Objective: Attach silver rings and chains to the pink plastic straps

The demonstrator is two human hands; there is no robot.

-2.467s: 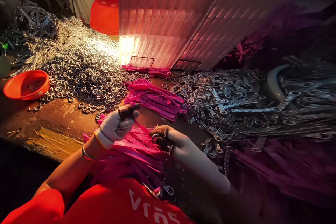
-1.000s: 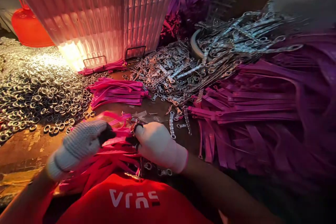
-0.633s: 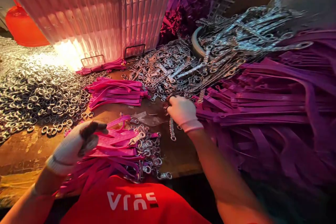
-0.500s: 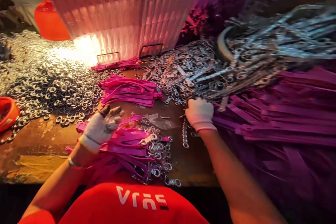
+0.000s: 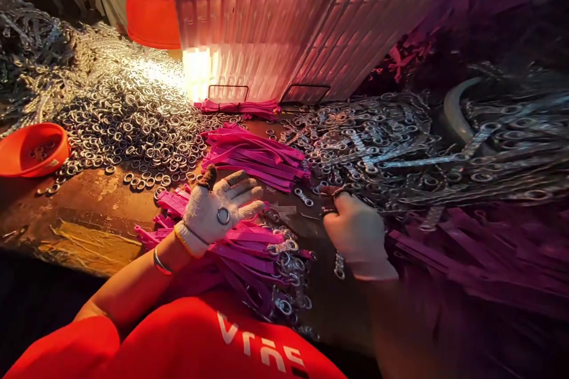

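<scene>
My left hand (image 5: 226,207), in a white glove with dark fingertips, is palm up with its fingers spread. A metal ring (image 5: 223,215) lies on its palm. Beneath that hand is a pile of pink straps (image 5: 253,240), with metal links (image 5: 284,272) at their right ends. My right hand (image 5: 355,228), also gloved, has its dark fingertips curled together; what they grip is hidden. A short metal chain strip (image 5: 339,265) shows just below it, and I cannot tell whether the hand holds it. A small metal link piece (image 5: 303,196) lies left of that hand.
A heap of metal rings (image 5: 133,130) spreads at left beside an orange bowl (image 5: 35,151). Behind stands a ribbed translucent panel (image 5: 249,29) by an orange lamp (image 5: 153,15). Metal strips (image 5: 391,142) and purple straps (image 5: 471,249) cover the right. A pink strap bundle (image 5: 258,157) lies mid-table.
My left hand has turned palm up and spread its fingers, showing the ring. My right hand has come nearer to me, fingers still curled. The view has swung left.
</scene>
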